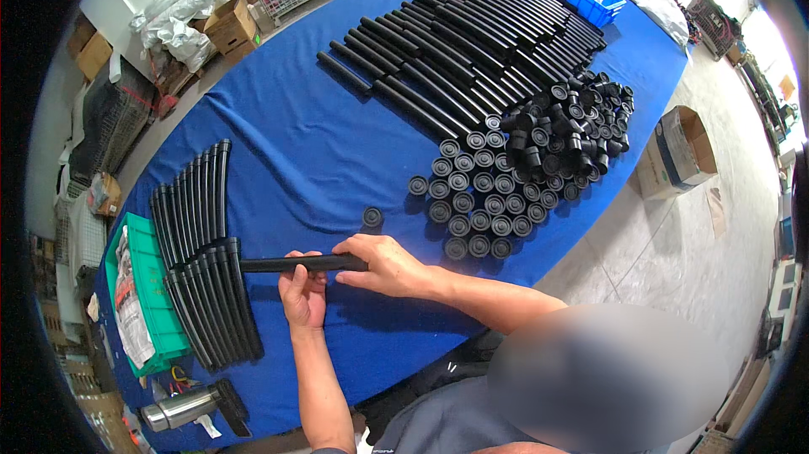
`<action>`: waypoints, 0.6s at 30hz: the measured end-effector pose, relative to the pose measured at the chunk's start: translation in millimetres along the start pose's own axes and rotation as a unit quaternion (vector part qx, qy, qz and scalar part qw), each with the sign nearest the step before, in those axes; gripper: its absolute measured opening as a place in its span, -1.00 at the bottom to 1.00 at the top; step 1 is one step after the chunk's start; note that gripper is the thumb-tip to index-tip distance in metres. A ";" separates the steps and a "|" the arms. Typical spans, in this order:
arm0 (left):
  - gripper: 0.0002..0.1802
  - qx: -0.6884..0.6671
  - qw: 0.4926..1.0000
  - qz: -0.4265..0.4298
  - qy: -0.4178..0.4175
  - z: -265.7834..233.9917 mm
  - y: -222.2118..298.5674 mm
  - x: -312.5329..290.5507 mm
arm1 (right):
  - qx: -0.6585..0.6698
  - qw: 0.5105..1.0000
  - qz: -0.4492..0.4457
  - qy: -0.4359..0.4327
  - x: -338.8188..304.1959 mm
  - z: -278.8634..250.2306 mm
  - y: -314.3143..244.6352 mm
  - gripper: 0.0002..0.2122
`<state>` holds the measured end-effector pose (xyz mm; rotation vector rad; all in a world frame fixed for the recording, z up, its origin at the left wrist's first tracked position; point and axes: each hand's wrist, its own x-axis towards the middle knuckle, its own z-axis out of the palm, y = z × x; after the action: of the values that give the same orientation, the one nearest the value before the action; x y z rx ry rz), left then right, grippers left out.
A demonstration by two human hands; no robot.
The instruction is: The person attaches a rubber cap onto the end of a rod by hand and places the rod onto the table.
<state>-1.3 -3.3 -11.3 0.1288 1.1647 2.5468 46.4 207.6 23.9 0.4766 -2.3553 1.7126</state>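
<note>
Black and slim, the tube [268, 265] lies nearly level across your body, above the blue cloth [282, 146], between the nearer bundle of tubes [211, 311] on your left and the block of round caps [480, 219] on your right. Your left hand [304, 298] grasps it near mid-length, thumb on the near side and fingertips along the far side. Your right hand [389, 265] grasps its right end, thumb below and fingers over the top; whether that end bears a cap cannot be told, as your palm hides it.

For this hold, let the left hand do the steadying and the right hand do any pushing or turning, straight along the tube's line so nothing seats crooked. Keep your left grip firm but not crushing; smooth plastic, as it appears, could slip or spin. Mind the far end: it sits close against that bundle, and a shove leftward could knock the neat row askew. The loose cap [372, 217] just beyond your right knuckles could also get brushed away.
</note>
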 end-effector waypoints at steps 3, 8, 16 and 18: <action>-0.69 0.012 1.000 0.004 -0.006 6.5 0.8 -0.8 | 0.030 0.998 0.059 -0.006 0.1 -3.9 -2.2 -0.67; -0.69 -0.004 1.000 -0.019 0.021 2.0 1.7 0.2 | -0.007 0.998 -0.046 0.037 -2.0 5.1 9.7 -0.64; -0.68 -0.032 0.999 -0.022 0.007 -1.8 1.8 1.4 | 0.010 0.999 0.012 0.038 0.1 2.4 0.8 -0.65; -0.68 -0.038 0.999 -0.024 0.012 -0.2 2.3 1.6 | 0.024 0.999 0.037 0.028 2.3 -0.5 -1.3 -0.65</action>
<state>-3.5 -4.3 -9.8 0.0525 1.0642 2.5535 44.8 207.3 25.9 0.3491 -2.3244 1.7935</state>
